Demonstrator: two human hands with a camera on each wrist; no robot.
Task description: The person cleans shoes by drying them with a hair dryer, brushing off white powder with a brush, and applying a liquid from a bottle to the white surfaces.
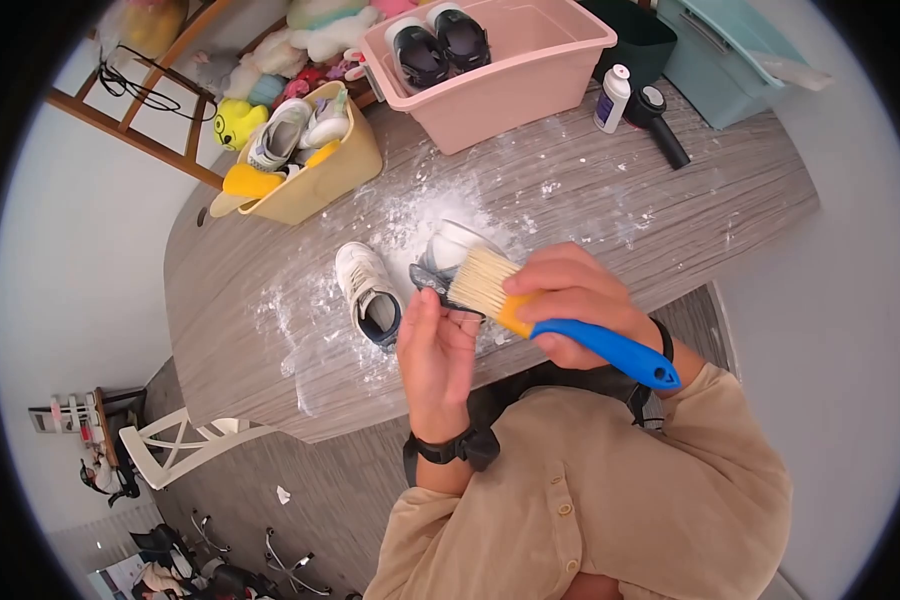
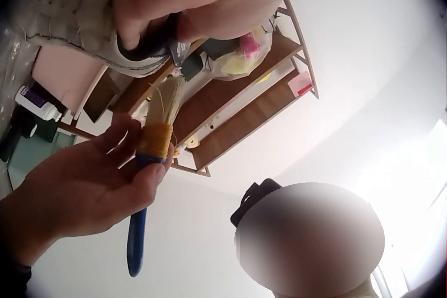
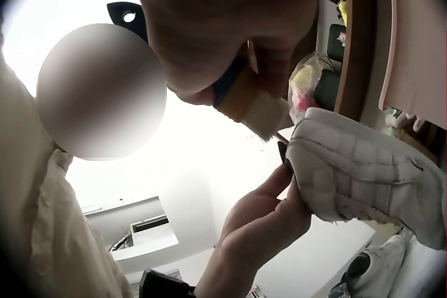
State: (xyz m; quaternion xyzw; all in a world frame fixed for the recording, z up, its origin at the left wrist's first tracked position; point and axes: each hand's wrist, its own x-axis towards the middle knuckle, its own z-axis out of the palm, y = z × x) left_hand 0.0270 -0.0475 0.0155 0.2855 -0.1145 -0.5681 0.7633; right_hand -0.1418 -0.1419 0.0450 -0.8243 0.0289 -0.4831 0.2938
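In the head view, I have the right hand [image 1: 580, 305] curled round the brush [image 1: 610, 345], whose long axis runs from its handle at near right to its bristles [image 1: 480, 282] at far left. The left hand [image 1: 435, 350] pinches the held shoe [image 1: 454, 248] at its dark collar; the shoe lies just beyond those fingers, toe towards the far side, left of the right hand. The left hand is nearer to it. A second shoe [image 1: 362, 282] stands left of it on the table [image 1: 240, 300].

In the left wrist view, I see fingers inside the shoe's opening, the bristle tips right by it.

In the right wrist view, the bristles angle towards the collar; I cannot tell whether they touch.
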